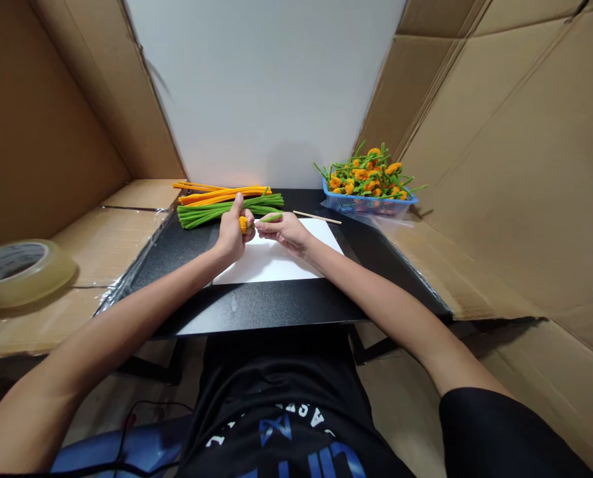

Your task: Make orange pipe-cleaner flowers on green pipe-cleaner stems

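Orange bloom (243,226): held in left hand (230,236), above white sheet (266,265), inward from tabletop's (256,307) near edge; could be crushed by overtight fingers.
Green stem (272,218): pinched by right hand's (291,232) fingers; could be bent by uneven tugging.

A wide roll of clear yellowish tape (60,273) lies on the brown cardboard (111,234) at the left. Tall brown cardboard panels (515,153) flank a plain pale grey wall (266,86).
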